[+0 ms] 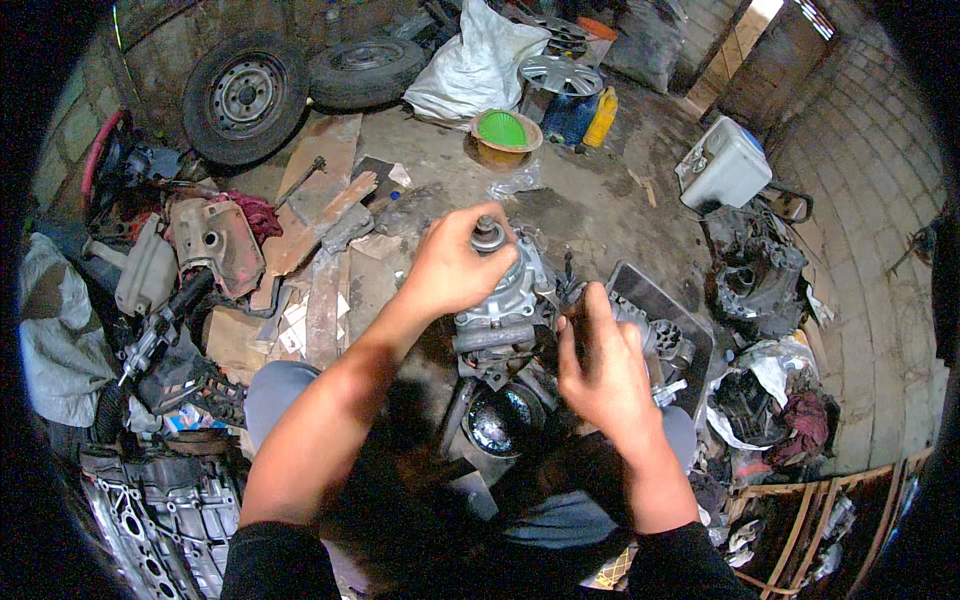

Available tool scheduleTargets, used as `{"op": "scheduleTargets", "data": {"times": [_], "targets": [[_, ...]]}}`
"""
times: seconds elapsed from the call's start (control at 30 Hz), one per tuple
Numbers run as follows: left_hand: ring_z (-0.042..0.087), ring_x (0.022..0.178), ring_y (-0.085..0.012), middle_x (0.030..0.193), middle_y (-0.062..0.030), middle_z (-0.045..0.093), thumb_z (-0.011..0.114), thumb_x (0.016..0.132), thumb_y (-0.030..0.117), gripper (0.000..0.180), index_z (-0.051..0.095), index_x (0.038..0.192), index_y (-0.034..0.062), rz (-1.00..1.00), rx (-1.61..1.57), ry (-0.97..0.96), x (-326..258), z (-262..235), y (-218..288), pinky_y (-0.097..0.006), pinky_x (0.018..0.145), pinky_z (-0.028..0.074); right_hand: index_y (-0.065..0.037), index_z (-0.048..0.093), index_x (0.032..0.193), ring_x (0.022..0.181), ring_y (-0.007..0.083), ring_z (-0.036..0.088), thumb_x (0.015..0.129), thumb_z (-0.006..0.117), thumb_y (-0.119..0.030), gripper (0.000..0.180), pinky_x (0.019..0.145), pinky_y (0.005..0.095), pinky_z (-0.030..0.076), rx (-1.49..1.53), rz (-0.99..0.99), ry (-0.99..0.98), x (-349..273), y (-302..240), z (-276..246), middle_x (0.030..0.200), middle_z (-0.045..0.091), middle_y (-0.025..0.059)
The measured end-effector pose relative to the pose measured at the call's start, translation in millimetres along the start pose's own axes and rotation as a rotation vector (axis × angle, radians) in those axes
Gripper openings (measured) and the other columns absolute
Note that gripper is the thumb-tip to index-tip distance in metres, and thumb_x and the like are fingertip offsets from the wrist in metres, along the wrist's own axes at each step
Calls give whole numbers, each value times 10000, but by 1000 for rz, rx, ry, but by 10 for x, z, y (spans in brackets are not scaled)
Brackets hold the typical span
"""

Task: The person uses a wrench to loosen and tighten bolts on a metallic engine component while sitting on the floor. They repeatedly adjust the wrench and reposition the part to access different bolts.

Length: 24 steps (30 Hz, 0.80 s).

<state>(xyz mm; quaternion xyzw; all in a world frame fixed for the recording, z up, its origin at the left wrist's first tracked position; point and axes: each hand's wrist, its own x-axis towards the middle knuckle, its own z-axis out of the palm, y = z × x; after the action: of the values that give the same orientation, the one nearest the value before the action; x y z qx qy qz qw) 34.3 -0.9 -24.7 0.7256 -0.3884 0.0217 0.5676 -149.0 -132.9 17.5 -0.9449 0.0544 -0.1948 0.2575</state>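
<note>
1. Grey cast-metal compressor [505,300] stands on end on the concrete floor [600,200] between the person's knees, beside a dark tray [650,295].
2. Left hand [450,268] has its fingers clamped round the shaft end [488,238] at the top.
3. Right hand [600,370] has its fingers closed on a dark tool handle [578,325] at the body's side.
4. Risk: standing on a narrow end, it could tip if the tool pushes sideways, or the tool could slip off.
5. Long axis is near upright, shaft end pointing up.
</note>
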Motion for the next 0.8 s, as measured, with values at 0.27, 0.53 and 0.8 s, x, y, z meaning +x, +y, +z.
{"op": "scheduleTargets", "data": {"times": [0.27,0.53,0.8], "targets": [[709,918,-232,911,-133,730,652,824,65,117,667,920,-1,-46,11,-88,81,33,63,-356,859,538,30,618,1309,1154,405,649,900,746,-159,468,998,448,506,24,56,-288,510,785,-437,1239,671,261],[702,901,-219,915,-130,727,652,819,56,123,666,925,-5,-24,21,-93,94,36,50,-358,849,539,41,678,1145,1156,292,644,903,753,-215,361,1023,392,477,286,-94,-519,1145,1210,-292,1173,707,187],[714,917,-233,914,-138,735,676,828,78,137,683,943,5,-80,62,-103,91,17,115,-358,866,544,17,691,1015,1003,264,681,869,759,-121,212,911,372,497,275,18,-86,855,1126,-436,1004,723,163]]}}
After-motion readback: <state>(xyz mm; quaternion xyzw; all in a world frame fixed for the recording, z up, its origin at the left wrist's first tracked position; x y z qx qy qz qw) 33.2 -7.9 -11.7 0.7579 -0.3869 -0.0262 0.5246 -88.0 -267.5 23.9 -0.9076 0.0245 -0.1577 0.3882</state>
